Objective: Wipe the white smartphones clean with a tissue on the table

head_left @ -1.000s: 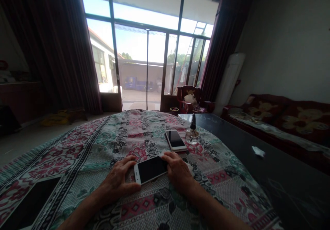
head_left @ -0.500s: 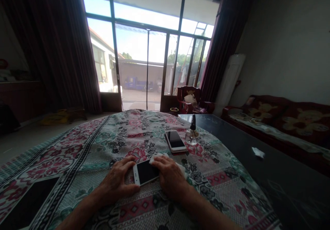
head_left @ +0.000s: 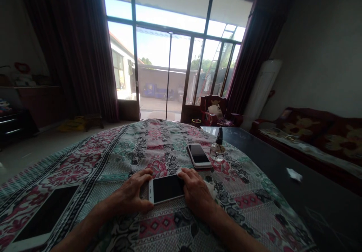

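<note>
Head camera shows two bare hands on a big flowery bedspread (head_left: 132,150). A white phone (head_left: 166,189) with a dark screen lies flat on the bedspread, between the hands. The left hand (head_left: 130,193) is curled, and its fingers (head_left: 144,173) hold the phone's left end. The right hand (head_left: 195,191) lies over the phone's right end, on top of a white cloth (head_left: 210,188). You can't tell if that hand is gripping the cloth or just pressing down on it.

Past the hands, a second phone (head_left: 198,156) lies on the bedspread. Just beside it stands a small glass bottle (head_left: 217,150) with a black top. Near the bottom left corner lies a black tablet (head_left: 45,214).

To the right is a dark table (head_left: 268,169) with a bit of white paper (head_left: 294,174) on it, and past that is a red sofa (head_left: 319,139). A red wooden chair (head_left: 213,109) stands by the tall glass door (head_left: 158,71), with dark curtains (head_left: 68,48) on each side. Outside, a blue truck (head_left: 154,92) is parked.
</note>
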Demonstrator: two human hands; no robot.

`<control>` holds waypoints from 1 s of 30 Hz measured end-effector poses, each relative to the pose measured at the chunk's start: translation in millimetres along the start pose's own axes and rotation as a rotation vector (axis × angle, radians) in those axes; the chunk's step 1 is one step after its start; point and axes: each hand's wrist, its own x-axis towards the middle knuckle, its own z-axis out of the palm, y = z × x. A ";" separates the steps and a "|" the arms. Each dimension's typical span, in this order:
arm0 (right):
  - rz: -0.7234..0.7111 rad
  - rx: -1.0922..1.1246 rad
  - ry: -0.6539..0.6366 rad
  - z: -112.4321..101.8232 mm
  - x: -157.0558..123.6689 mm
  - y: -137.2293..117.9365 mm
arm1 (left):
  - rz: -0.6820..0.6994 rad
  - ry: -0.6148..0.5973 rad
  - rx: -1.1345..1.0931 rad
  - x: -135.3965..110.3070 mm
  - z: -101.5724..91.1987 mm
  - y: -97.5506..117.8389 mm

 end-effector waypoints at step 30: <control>0.015 0.292 0.168 3.4 10.7 15.2 | -0.022 -0.103 0.102 -11.1 -9.3 -6.5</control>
